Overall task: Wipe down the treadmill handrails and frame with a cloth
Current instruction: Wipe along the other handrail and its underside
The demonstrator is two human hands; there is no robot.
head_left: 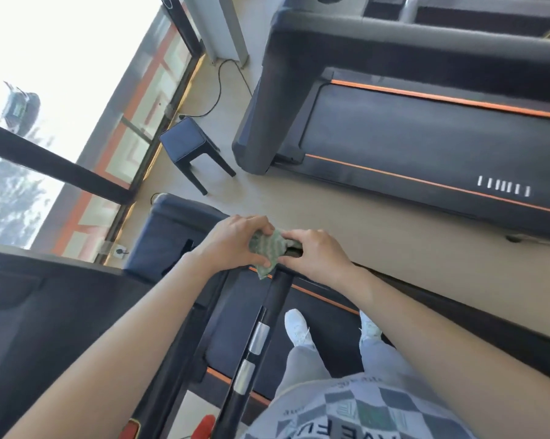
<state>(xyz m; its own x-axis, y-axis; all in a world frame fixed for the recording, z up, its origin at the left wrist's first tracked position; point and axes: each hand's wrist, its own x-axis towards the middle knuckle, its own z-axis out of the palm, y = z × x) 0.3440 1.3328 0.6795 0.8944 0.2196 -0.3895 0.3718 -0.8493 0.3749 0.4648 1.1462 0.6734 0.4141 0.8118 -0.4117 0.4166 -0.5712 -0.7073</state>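
A: Where is the cloth (268,250)?

B: Bunched at the far end of the black handrail (267,315), between both hands.

A: And the fingers?

B: The left hand (235,243) pinches it; the right hand (314,253) curls over the cloth and the rail's end. A second treadmill (425,137) sits far right.

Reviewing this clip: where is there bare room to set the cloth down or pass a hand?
Bare floor runs between the near treadmill and the far treadmill, beyond the stool. The near belt left of the shoes is also free. It is crowded at the handrail end, where both hands, left and right, bunch the cloth.
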